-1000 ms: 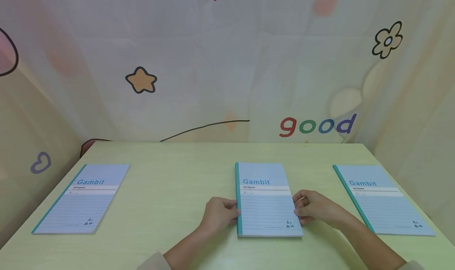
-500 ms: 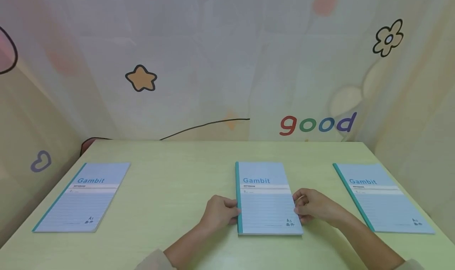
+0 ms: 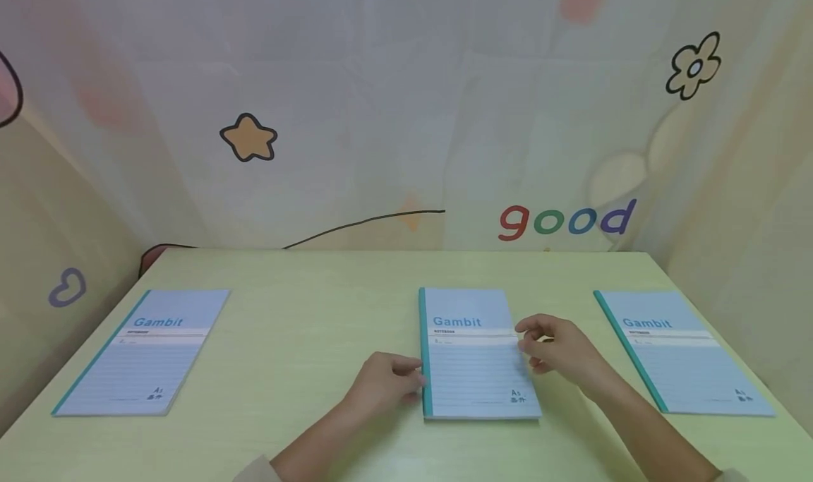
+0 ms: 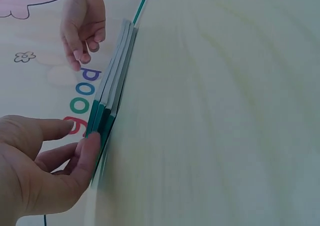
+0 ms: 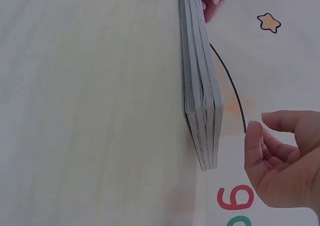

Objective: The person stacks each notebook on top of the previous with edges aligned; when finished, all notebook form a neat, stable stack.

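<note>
A stack of several Gambit notebooks (image 3: pixel 473 369) with green spines lies in the middle of the table in the head view. My left hand (image 3: pixel 384 383) is beside its spine, fingertips right at the green edge. In the left wrist view, the thumb of that hand (image 4: pixel 45 171) stands apart from the fingers, and a fingertip overlaps the spines of the stacked notebooks (image 4: pixel 112 78). On the other side, my right hand (image 3: pixel 562 348) is raised near the stack's right edge with loosely bent fingers. The right wrist view shows a gap between this hand (image 5: pixel 285 161) and the page edges (image 5: pixel 202 95).
One Gambit notebook (image 3: pixel 140 355) lies flat at the table's left side, and another notebook (image 3: pixel 686 355) lies at the right, close to the right forearm. A printed curtain (image 3: pixel 381 115) hangs behind the pale wooden table (image 3: pixel 305 312).
My right hand has let go of the stack's right edge and moved up and away from it. My left hand has loosened slightly at the spine. The stack stays in place.
</note>
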{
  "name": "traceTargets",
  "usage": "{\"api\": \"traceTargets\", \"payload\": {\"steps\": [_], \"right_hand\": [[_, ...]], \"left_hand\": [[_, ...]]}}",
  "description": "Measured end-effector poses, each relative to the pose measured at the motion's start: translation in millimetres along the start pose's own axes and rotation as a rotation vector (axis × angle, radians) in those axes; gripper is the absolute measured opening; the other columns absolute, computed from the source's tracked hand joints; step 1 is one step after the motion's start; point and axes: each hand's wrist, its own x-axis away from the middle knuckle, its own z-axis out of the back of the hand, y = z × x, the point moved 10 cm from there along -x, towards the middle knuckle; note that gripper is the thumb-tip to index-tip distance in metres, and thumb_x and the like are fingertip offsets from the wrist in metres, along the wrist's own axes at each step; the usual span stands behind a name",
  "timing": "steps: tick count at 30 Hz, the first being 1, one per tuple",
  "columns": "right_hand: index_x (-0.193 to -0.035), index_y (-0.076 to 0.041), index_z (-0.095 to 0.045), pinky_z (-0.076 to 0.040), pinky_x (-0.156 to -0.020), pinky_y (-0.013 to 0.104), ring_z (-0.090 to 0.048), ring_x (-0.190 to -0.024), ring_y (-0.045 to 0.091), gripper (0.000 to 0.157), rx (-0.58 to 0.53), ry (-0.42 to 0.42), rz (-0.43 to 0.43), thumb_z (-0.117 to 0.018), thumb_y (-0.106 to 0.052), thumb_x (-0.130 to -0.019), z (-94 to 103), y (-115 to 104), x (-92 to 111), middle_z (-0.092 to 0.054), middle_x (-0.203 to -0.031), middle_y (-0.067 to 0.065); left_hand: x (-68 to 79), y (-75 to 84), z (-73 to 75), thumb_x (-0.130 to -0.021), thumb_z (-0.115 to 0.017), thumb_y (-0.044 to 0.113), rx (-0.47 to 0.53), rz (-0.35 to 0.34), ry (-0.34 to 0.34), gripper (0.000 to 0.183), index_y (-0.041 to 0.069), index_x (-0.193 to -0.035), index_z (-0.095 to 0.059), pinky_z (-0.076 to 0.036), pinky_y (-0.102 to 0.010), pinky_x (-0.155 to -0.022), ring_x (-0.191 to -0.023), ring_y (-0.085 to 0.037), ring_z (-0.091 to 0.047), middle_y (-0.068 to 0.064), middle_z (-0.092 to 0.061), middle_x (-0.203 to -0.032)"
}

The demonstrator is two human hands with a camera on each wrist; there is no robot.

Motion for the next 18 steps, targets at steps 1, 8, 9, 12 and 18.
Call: {"api": "traceTargets", "payload": {"steps": [1,8,9,12,18], "right_hand": [[-0.111,0.002,-0.057,-0.053,-0.061,0.029,-0.053,-0.065,0.019,0.026,0.001,-0.009,0.002,-0.061,-0.005,-0.087,-4.6,-4,-1,-0.052,-0.086,0.009],[-0.107,-0.001,-0.061,-0.052,-0.06,0.029,-0.054,-0.062,0.018,0.022,0.068,-0.083,0.066,-0.061,-0.006,-0.086,-41.1,-44,-9,-0.055,-0.084,0.007],[-0.107,-0.002,-0.061,-0.053,-0.06,0.028,-0.055,-0.062,0.018,0.021,0.072,-0.092,0.078,-0.061,-0.006,-0.086,-45.8,-50,-10,-0.055,-0.084,0.007],[-0.107,-0.002,-0.061,-0.054,-0.06,0.029,-0.057,-0.061,0.018,0.021,0.057,-0.136,0.109,-0.061,-0.007,-0.086,-61.5,-65,-14,-0.058,-0.083,0.008],[-0.11,0.0,-0.06,-0.054,-0.061,0.031,-0.059,-0.063,0.019,0.025,0.005,-0.249,0.174,-0.06,-0.007,-0.087,-96.3,-91,-22,-0.061,-0.086,0.011]], "left_hand": [[0.8,0.9,2.8,-0.083,-0.067,0.01,-0.007,-0.006,0.005,0.031,-0.003,-0.112,-0.064,-0.053,-0.03,-0.065,-0.074,-0.016,-0.063,-0.008,-0.065,-0.096],[7.6,9.8,27.1,-0.087,-0.063,0.016,-0.022,-0.103,0.013,0.037,-0.002,-0.12,-0.059,-0.05,-0.038,-0.081,-0.095,-0.023,-0.062,-0.01,-0.067,-0.102],[8.3,11.0,31.5,-0.088,-0.063,0.016,-0.029,-0.116,0.019,0.039,-0.002,-0.122,-0.058,-0.049,-0.039,-0.084,-0.099,-0.024,-0.061,-0.01,-0.066,-0.104],[10.5,12.0,44.5,-0.089,-0.061,0.019,-0.037,-0.126,0.034,0.041,0.0,-0.125,-0.055,-0.044,-0.043,-0.091,-0.107,-0.025,-0.058,-0.009,-0.065,-0.11],[20.8,7.0,72.7,-0.09,-0.061,0.022,0.053,-0.086,0.065,0.043,0.005,-0.128,-0.054,-0.037,-0.05,-0.097,-0.112,-0.024,-0.055,-0.005,-0.063,-0.115]]}}
